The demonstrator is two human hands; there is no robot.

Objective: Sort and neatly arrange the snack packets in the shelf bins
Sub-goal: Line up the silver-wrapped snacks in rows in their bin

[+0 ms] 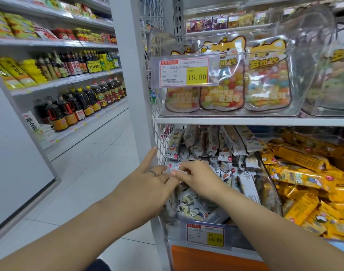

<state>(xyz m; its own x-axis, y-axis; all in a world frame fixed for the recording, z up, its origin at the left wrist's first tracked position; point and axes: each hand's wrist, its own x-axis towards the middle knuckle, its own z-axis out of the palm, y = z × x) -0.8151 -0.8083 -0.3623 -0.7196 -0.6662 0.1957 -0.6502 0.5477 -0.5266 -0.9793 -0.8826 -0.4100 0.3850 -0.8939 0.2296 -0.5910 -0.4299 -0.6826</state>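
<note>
A clear bin [273, 184] on the lower shelf holds several grey-white snack packets [212, 141], some upright at the back, others lying loose in front. My right hand [196, 178] is inside the bin's left front corner, thumb and fingers pinched on the end of a small white packet [172, 166]. My left hand [151, 173] touches the same packet from the left, its index finger stretched up along the wire side panel [161, 141]. The neighbouring bin to the right is heaped with yellow snack packets [304, 173].
The shelf above carries clear bins of cat-shaped candy bags [265, 79] behind a price tag [184, 71] reading 16.80. Another price tag [205, 234] hangs on the lower bin's front. A white upright post [132, 75] stands left of the shelf; the aisle floor and bottle shelves [79, 102] lie further left.
</note>
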